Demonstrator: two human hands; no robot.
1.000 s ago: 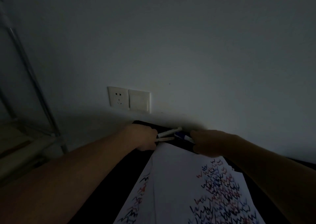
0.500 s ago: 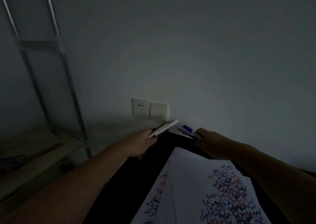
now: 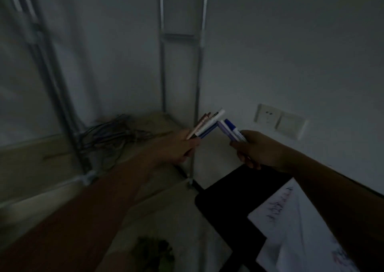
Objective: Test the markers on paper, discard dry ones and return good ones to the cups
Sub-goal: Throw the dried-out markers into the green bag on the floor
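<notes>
Fingers around markers, mid-air

a dim room corner, probably in a home or dormitory. a plain painted wall carries a socket and switch plate at three o'clock. a bare metal-pole rack stands at twelve o'clock, loose cables heaped at ten o'clock. a dark table holds scribbled paper at five o'clock.

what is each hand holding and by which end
Left hand grips a bundle of markers by their lower ends; right hand grips a few markers likewise.
</notes>
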